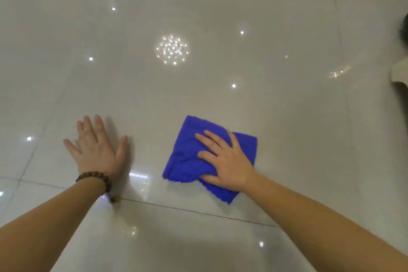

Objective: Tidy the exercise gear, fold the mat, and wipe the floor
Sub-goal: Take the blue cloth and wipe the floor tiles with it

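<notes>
A folded blue cloth lies flat on the glossy pale tiled floor. My right hand presses down on its near right part, fingers spread, the thumb curled round the cloth's near edge. My left hand rests palm down on the bare tile to the left of the cloth, fingers apart, holding nothing. A brown bead bracelet sits on my left wrist. No mat or exercise gear is in sight.
Ceiling lights reflect off the tiles ahead. A dark grout line runs across under my forearms. At the right edge, a pale piece of furniture stands with something dark above it.
</notes>
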The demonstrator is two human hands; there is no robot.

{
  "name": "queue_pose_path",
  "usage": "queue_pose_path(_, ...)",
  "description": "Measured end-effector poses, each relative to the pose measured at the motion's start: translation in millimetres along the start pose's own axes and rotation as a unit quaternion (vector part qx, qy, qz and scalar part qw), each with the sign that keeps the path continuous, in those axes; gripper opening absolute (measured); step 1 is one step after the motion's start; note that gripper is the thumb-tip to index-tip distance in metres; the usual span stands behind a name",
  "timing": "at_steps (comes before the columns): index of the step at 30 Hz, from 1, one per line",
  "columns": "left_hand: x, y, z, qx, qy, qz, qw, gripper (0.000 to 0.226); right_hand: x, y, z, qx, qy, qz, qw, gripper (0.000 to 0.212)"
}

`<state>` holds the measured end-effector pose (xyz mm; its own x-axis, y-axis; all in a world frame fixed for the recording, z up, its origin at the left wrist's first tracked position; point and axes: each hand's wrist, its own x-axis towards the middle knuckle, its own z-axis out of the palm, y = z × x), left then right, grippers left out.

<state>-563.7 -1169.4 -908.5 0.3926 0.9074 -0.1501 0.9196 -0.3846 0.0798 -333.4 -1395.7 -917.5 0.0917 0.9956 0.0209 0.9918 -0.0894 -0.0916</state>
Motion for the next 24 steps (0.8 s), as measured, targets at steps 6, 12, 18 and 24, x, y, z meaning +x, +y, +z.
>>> queue_pose_path(6,41.1,-33.1,3.6,0.034,-0.043,-0.102,0.993,0.085,50.2,121.9,-28.9,0.116,0.069,0.692,0.709,0.062)
queue_pose_path(12,43.5,-37.9,4.7,0.013,-0.063,-0.101,0.993,0.081,166.4,-58.7,13.8,0.039,0.059,0.128,0.989,0.056)
queue_pose_path(18,43.7,-39.1,3.5,-0.013,-0.054,-0.099,0.994,0.081,259.4,53.7,8.3,0.052,0.056,0.175,0.982,0.053)
queue_pose_path(24,44.4,-41.2,9.4,-0.013,-0.042,-0.094,0.995,0.081,361.7,4.9,1.6,0.093,0.083,0.378,0.917,0.050)
